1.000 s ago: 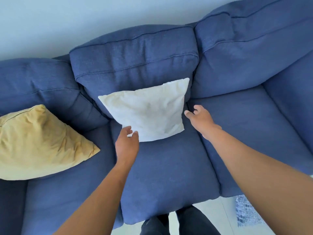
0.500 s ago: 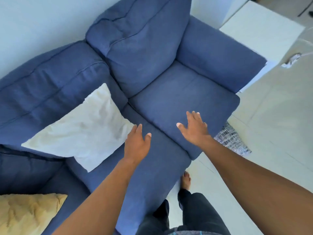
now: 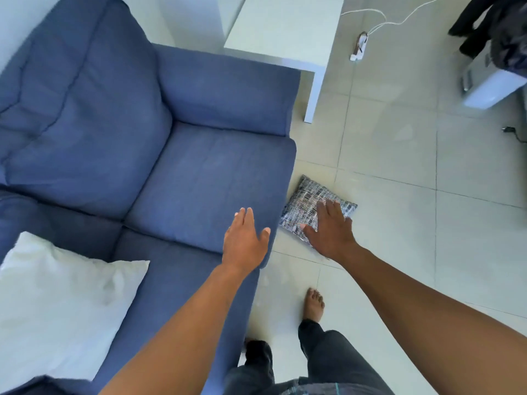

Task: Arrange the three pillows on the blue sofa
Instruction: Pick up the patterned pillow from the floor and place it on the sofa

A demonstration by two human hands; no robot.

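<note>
The blue sofa (image 3: 205,172) fills the left half of the view. A white pillow (image 3: 60,303) leans on its seat at the lower left. A small black-and-white patterned pillow (image 3: 305,201) lies on the tiled floor just off the sofa's right front corner. My right hand (image 3: 330,232) is spread open over that pillow's near edge, fingers apart. My left hand (image 3: 245,240) hovers open above the front edge of the right seat cushion, holding nothing. The yellow pillow is out of view.
A white side table (image 3: 285,32) stands beside the sofa's right arm. White cables and a plug (image 3: 360,44) lie on the floor behind it. A pale box with dark cloth (image 3: 490,84) sits at the far right. My bare foot (image 3: 313,305) is on the tiles.
The view has swung right, away from the white and yellow pillows. Both hands left the white pillow and moved right; my right hand now reaches down over the patterned pillow on the floor.
</note>
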